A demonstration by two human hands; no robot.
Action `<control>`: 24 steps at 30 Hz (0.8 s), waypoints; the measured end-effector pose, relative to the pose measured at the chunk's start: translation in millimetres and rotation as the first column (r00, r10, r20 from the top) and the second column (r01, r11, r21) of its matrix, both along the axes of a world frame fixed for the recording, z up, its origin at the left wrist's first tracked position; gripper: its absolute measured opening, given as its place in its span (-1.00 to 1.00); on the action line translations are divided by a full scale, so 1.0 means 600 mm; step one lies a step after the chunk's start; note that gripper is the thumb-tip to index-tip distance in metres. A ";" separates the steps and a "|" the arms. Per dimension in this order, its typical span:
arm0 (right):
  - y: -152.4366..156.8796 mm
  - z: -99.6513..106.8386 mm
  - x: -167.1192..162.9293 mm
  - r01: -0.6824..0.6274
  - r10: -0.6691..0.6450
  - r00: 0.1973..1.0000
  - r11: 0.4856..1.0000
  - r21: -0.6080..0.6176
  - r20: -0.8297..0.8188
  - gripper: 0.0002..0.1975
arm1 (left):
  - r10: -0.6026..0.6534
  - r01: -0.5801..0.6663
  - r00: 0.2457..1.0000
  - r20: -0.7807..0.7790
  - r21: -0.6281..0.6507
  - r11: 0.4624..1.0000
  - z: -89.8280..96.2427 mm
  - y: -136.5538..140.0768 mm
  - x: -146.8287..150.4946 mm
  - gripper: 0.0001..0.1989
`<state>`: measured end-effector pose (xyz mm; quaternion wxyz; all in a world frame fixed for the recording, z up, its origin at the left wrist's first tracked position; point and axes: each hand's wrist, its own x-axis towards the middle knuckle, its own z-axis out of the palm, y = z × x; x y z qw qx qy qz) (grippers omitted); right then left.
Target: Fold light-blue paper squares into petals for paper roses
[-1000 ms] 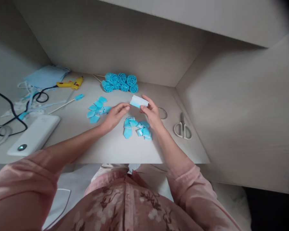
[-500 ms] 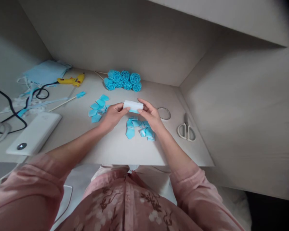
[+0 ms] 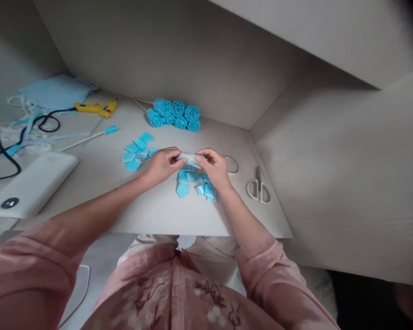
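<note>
Between my two hands is a small white and pale blue piece of face-mask fabric [image 3: 190, 158], folded over on itself. My left hand [image 3: 163, 165] pinches its left end between thumb and fingers. On the other end, my right hand [image 3: 214, 167] grips in the same way. Just below lie cut blue petal pieces [image 3: 182, 189] and a small heap of folded blue pieces [image 3: 208, 190]. To the left of my left hand is another cluster of blue petal pieces [image 3: 133, 153].
Several blue fabric roses [image 3: 179, 110] lie at the back. On the left are a yellow glue gun [image 3: 103, 108], a blue-tipped stick [image 3: 89, 138], a white power bank [image 3: 34, 183], cables and face masks [image 3: 55, 91]. Scissors [image 3: 259, 188] and a thin ring [image 3: 232, 164] lie right.
The piece of fabric, earlier held flat with its white face showing, is now folded narrower and my fingers have closed in on it. The camera view has shifted slightly.
</note>
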<state>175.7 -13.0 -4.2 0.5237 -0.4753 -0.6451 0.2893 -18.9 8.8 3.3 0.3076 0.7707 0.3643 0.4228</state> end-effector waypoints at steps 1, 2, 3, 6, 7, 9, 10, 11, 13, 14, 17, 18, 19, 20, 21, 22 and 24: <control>-0.002 0.003 -0.001 0.016 -0.018 0.999 0.998 0.054 0.044 -0.80 | 0.000 0.000 1.000 0.009 -0.005 1.000 -0.001 0.002 -0.001 -0.68; -0.004 0.005 -0.001 0.027 -0.037 0.995 0.994 0.107 0.088 -0.82 | -0.003 0.003 1.000 0.023 -0.012 1.000 -0.002 0.003 -0.001 -0.72; -0.005 0.008 -0.001 0.036 -0.057 0.990 0.986 0.162 0.130 -0.83 | -0.008 0.008 0.999 0.039 -0.014 1.000 -0.003 0.005 -0.002 -0.76; -0.008 0.011 0.000 0.042 -0.118 0.963 0.954 0.296 0.244 -0.86 | -0.019 0.016 0.996 0.082 0.035 0.999 -0.007 0.010 -0.005 -0.86; -0.009 0.011 0.000 0.043 -0.137 0.952 0.945 0.326 0.273 -0.86 | -0.019 0.013 0.996 0.089 0.069 0.998 -0.008 0.011 -0.006 -0.86; -0.009 0.011 0.002 0.043 -0.162 0.937 0.932 0.360 0.308 -0.86 | -0.014 0.001 0.996 0.089 0.142 0.990 -0.008 0.013 -0.007 -0.86; -0.009 0.011 0.003 0.044 -0.167 0.935 0.929 0.367 0.312 -0.86 | -0.011 -0.004 0.996 0.085 0.174 0.985 -0.008 0.013 -0.007 -0.85; -0.010 0.011 0.003 0.046 -0.169 0.936 0.928 0.369 0.308 -0.86 | -0.009 -0.008 0.997 0.081 0.198 0.980 -0.007 0.013 -0.007 -0.86; -0.010 0.011 0.002 0.052 -0.160 0.945 0.935 0.350 0.287 -0.86 | -0.004 -0.012 0.997 0.073 0.207 0.978 -0.006 0.011 -0.006 -0.86; -0.011 0.011 0.001 0.058 -0.152 0.951 0.943 0.326 0.269 -0.84 | 0.001 -0.015 0.997 0.073 0.193 0.981 -0.005 0.009 -0.006 -0.83; -0.011 0.011 -0.004 0.097 -0.131 0.976 0.977 0.188 0.175 -0.81 | 0.012 -0.019 0.997 0.076 0.101 0.995 -0.005 0.005 -0.004 -0.73; -0.011 0.010 -0.005 0.114 -0.132 0.983 0.984 0.136 0.129 -0.80 | 0.015 -0.020 0.997 0.076 0.062 0.998 -0.005 0.004 -0.004 -0.71; -0.010 0.009 -0.005 0.130 -0.138 0.987 0.987 0.092 0.079 -0.80 | 0.020 -0.022 0.997 0.075 0.019 1.000 -0.006 0.003 -0.004 -0.71; -0.008 0.008 -0.005 0.143 -0.145 0.989 0.988 0.057 0.031 -0.79 | 0.027 -0.025 0.997 0.076 -0.028 0.999 -0.007 0.003 -0.003 -0.71; -0.006 0.007 -0.004 0.152 -0.152 0.988 0.988 0.032 -0.012 -0.77 | 0.033 -0.027 0.996 0.081 -0.078 0.997 -0.009 0.003 -0.003 -0.71; -0.004 0.005 -0.002 0.155 -0.154 0.987 0.988 0.012 -0.050 -0.76 | 0.037 -0.025 0.995 0.094 -0.128 0.992 -0.011 0.003 -0.002 -0.71; 0.000 0.001 0.001 0.130 -0.133 0.984 0.991 -0.033 -0.116 -0.70 | 0.042 -0.010 0.989 0.144 -0.212 0.977 -0.015 0.005 -0.001 -0.69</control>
